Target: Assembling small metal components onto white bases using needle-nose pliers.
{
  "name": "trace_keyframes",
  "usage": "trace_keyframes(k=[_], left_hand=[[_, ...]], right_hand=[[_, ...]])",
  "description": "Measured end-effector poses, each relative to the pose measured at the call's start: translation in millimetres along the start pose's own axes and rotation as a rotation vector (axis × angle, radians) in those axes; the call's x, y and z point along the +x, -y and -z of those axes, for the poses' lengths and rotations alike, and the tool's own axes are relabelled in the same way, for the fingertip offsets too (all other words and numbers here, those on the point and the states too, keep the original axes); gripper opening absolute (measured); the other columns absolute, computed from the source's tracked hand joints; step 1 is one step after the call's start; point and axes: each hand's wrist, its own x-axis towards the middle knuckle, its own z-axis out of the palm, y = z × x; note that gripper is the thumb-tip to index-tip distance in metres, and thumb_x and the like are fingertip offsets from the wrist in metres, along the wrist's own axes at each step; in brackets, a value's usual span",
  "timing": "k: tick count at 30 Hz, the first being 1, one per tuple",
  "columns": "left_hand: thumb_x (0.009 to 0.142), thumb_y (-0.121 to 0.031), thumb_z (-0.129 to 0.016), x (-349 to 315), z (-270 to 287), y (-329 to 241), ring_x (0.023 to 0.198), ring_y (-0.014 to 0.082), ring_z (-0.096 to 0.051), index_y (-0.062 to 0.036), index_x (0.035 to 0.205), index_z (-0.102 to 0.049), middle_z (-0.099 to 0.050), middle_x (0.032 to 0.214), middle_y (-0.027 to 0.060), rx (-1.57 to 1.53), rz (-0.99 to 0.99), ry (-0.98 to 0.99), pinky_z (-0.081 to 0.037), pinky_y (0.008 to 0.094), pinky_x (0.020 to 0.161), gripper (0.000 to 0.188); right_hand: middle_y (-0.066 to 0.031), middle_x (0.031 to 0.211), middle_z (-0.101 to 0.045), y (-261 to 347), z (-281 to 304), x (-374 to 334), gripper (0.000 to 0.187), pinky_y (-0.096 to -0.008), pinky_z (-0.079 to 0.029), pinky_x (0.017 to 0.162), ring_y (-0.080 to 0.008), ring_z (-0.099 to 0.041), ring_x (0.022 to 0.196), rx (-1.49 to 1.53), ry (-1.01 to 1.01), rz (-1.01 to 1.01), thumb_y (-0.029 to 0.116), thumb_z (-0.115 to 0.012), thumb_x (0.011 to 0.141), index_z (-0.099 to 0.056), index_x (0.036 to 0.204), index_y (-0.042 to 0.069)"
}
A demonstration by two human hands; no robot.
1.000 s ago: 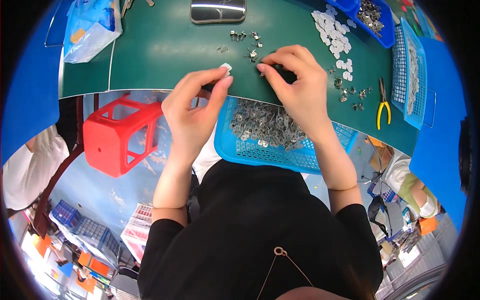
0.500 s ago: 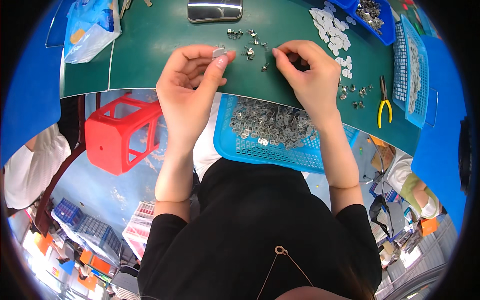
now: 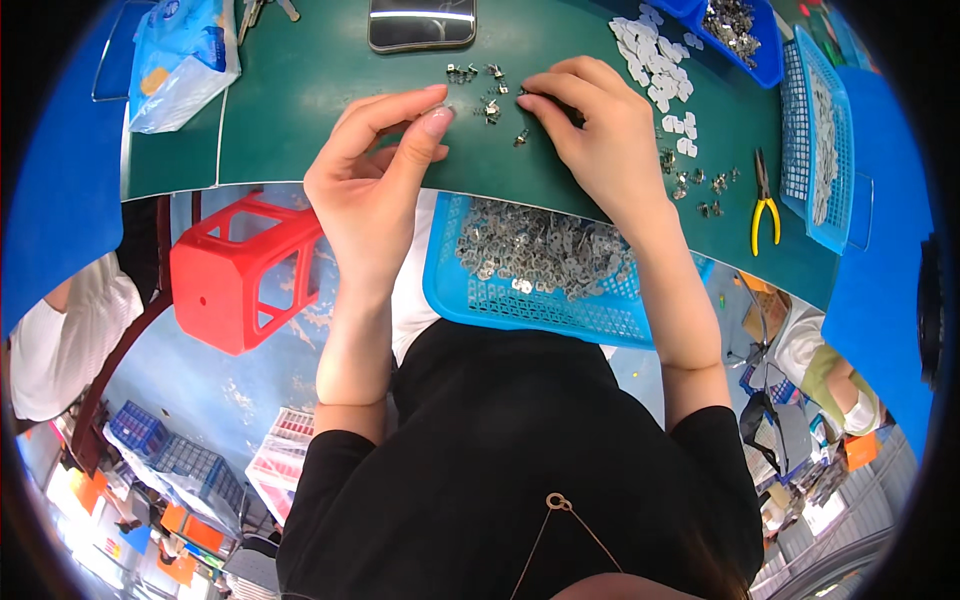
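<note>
My left hand (image 3: 372, 165) is over the front part of the green table, thumb and forefinger closed on a small flat grey-white piece, mostly hidden by the fingertips now. To its right, my right hand (image 3: 605, 135) pinches something tiny and dark at the fingertips, too small to make out. Between the two hands lie several small metal clips with springs (image 3: 491, 112), and a single metal clip (image 3: 521, 138) sits nearer the front edge. Past the right hand, white flat pieces (image 3: 655, 62) are spread in a heap, with more metal clips (image 3: 682, 184) nearer me.
Yellow-handled pliers (image 3: 765, 215) lie at the right, beside a blue basket (image 3: 845, 150) of pale parts. A blue bin (image 3: 768, 70) of metal parts and a phone (image 3: 422, 25) are farther back. Below the table edge, a blue basket (image 3: 480, 300) holds metal pieces. A red stool (image 3: 212, 285) stands left.
My right hand has moved a little left and away from me, its fingertips now near the clips. My left hand has turned slightly, so its grey-white piece shows less.
</note>
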Motion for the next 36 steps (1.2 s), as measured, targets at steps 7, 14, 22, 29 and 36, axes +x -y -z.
trace_keyframes(k=[7, 14, 22, 29, 36], left_hand=[[0.082, 0.0, -0.062, -8, -16, -4, 0.078, 0.0177, -0.066, 0.0075, 0.095, -0.058, -0.065, 0.086, 0.0144, -0.279, 0.321, 0.015, -0.055, 0.0254, 0.069, 0.015], [0.083, -0.001, -0.062, -13, -42, -13, 0.078, 0.0172, -0.066, 0.0066, 0.095, -0.058, -0.066, 0.085, 0.015, -0.312, 0.367, 0.107, -0.055, 0.0249, 0.069, 0.015], [0.084, -0.002, -0.061, -17, -60, -16, 0.078, 0.0165, -0.065, 0.0069, 0.096, -0.057, -0.066, 0.086, 0.015, -0.356, 0.449, 0.225, -0.055, 0.0244, 0.071, 0.016], [0.085, -0.003, -0.059, -20, -70, -18, 0.079, 0.015, -0.065, 0.0071, 0.1, -0.059, -0.066, 0.088, 0.0137, -0.366, 0.483, 0.297, -0.055, 0.0253, 0.073, 0.018], [0.087, -0.004, -0.057, -22, -74, -17, 0.083, 0.0148, -0.064, 0.0069, 0.101, -0.059, -0.065, 0.092, 0.0139, -0.384, 0.475, 0.355, -0.054, 0.0253, 0.076, 0.018]], right_hand=[[-0.0086, 0.086, -0.066, 12, 21, -14, 0.012, -0.022, -0.051, 0.065, -0.0111, -0.063, 0.072, 0.35, -0.152, -0.205, -0.003, -0.063, 0.078, -0.065, 0.09, -0.003], [-0.0163, 0.093, -0.064, 37, 34, -32, 0.018, -0.0248, -0.051, 0.073, -0.0172, -0.063, 0.079, 0.532, -0.245, -0.14, -0.008, -0.055, 0.082, -0.06, 0.1, -0.009], [-0.0112, 0.088, -0.061, 19, 47, -44, 0.026, -0.0271, -0.047, 0.07, -0.021, -0.059, 0.084, 0.34, -0.357, 0.152, -0.005, -0.065, 0.074, -0.064, 0.1, -0.001], [-0.001, 0.084, -0.049, 7, 49, -60, 0.03, -0.0245, -0.036, 0.061, -0.0164, -0.044, 0.078, 0.112, -0.36, 0.085, -0.001, -0.075, 0.06, -0.071, 0.088, 0.011], [-0.0004, 0.081, -0.047, 3, 51, -63, 0.031, -0.0237, -0.034, 0.058, -0.0155, -0.043, 0.077, 0.172, -0.325, 0.055, 0.0, -0.075, 0.06, -0.072, 0.089, 0.012]])
